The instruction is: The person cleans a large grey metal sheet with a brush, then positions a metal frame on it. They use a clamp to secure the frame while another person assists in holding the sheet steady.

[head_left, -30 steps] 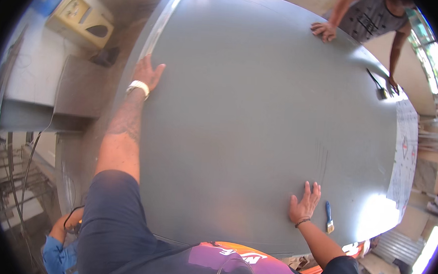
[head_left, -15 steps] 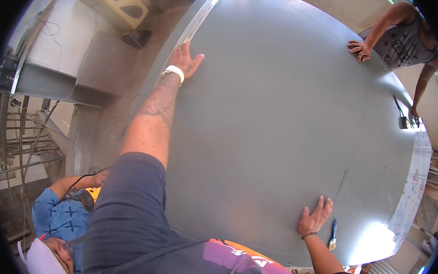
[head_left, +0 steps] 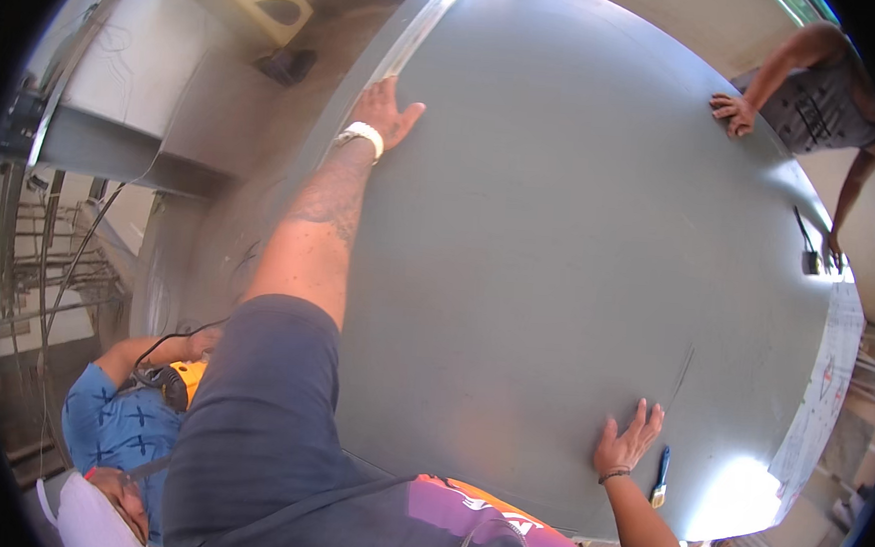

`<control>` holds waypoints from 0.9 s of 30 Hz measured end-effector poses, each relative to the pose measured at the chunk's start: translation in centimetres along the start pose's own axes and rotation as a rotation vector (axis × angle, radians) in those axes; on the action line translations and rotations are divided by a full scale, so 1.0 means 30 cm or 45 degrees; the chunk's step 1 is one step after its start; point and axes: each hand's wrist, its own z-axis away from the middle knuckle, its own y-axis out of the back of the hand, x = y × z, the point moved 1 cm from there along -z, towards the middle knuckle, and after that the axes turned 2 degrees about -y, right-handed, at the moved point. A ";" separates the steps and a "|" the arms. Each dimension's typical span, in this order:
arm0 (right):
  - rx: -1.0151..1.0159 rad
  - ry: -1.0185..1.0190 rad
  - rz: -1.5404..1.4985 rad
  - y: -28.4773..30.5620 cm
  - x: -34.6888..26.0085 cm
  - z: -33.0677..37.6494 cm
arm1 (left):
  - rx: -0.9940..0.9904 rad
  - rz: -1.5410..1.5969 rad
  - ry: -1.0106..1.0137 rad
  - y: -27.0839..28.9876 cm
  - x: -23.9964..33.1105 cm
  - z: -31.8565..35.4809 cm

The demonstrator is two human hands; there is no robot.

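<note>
A large grey flat sheet (head_left: 518,268) fills the middle of the view. My left hand (head_left: 387,115), with a white watch at the wrist, reaches to the sheet's left edge beside a shiny metal strip (head_left: 417,40). Its thumb is spread away from the fingers, and nothing is held. Flat on the near right part of the sheet lies my right hand (head_left: 627,444), fingers apart. A blue-handled paintbrush (head_left: 661,476) rests just to its right, untouched. Above that hand a thin dark line (head_left: 685,369) marks the surface.
At the far right a co-worker (head_left: 809,101) leans over the sheet, hands on its edge by a dark brush (head_left: 809,258). Another person (head_left: 127,435) at lower left holds a yellow power tool (head_left: 182,383). A yellow box-shaped object (head_left: 259,2) stands at the far left.
The view has shifted slightly, so the surroundings sit a little differently. Both my hands stay at about the same places on the sheet.
</note>
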 end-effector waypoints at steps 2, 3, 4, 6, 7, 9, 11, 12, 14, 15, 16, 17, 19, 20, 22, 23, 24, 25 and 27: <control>-0.002 -0.001 -0.015 -0.007 -0.022 -0.003 | 0.017 -0.007 -0.018 0.003 -0.012 0.001; -0.006 0.004 -0.014 -0.004 -0.024 0.001 | 0.028 0.003 -0.033 -0.001 -0.027 0.003; -0.007 0.011 -0.016 -0.008 -0.022 0.000 | 0.055 -0.026 -0.025 -0.006 -0.039 0.006; 0.010 0.051 0.097 -0.016 -0.026 0.001 | 0.078 -0.049 0.003 -0.032 -0.053 0.012; 0.010 0.043 0.092 -0.012 -0.032 0.003 | 0.074 -0.049 0.021 -0.032 -0.056 0.008; 0.074 0.060 0.099 -0.060 0.026 0.022 | -0.032 0.114 0.054 -0.002 -0.027 -0.009; 0.088 0.088 0.092 -0.136 -0.012 -0.026 | -0.037 0.081 0.043 0.030 -0.054 -0.048; 0.035 0.086 0.087 -0.116 -0.058 -0.038 | -0.082 0.034 0.077 0.037 -0.083 -0.053; -0.049 0.030 0.115 -0.024 -0.146 -0.051 | -0.166 0.061 0.101 0.090 -0.131 -0.099; -0.097 -0.008 0.148 -0.007 -0.178 -0.051 | -0.214 0.128 0.108 0.132 -0.133 -0.117; -0.046 0.094 0.123 -0.011 -0.211 -0.064 | -0.261 0.199 0.127 0.162 -0.148 -0.129; 0.002 0.205 0.099 -0.007 -0.242 -0.091 | -0.258 0.217 0.153 0.171 -0.177 -0.142; 0.078 0.368 0.064 0.001 -0.291 -0.132 | -0.257 0.254 0.193 0.175 -0.229 -0.187; 0.102 0.392 0.077 -0.024 -0.311 -0.155 | -0.226 0.230 0.180 0.175 -0.260 -0.216; 0.125 0.389 0.126 -0.076 -0.324 -0.189 | -0.167 0.189 0.159 0.166 -0.321 -0.260; 0.124 0.381 0.153 -0.087 -0.319 -0.193 | -0.180 0.234 0.161 0.173 -0.336 -0.277; 0.128 0.374 0.172 -0.101 -0.311 -0.201 | -0.207 0.264 0.166 0.180 -0.344 -0.297; 0.127 0.358 0.189 -0.107 -0.302 -0.196 | -0.239 0.292 0.158 0.195 -0.330 -0.316; 0.121 0.367 0.203 -0.114 -0.281 -0.196 | -0.248 0.314 0.173 0.204 -0.334 -0.320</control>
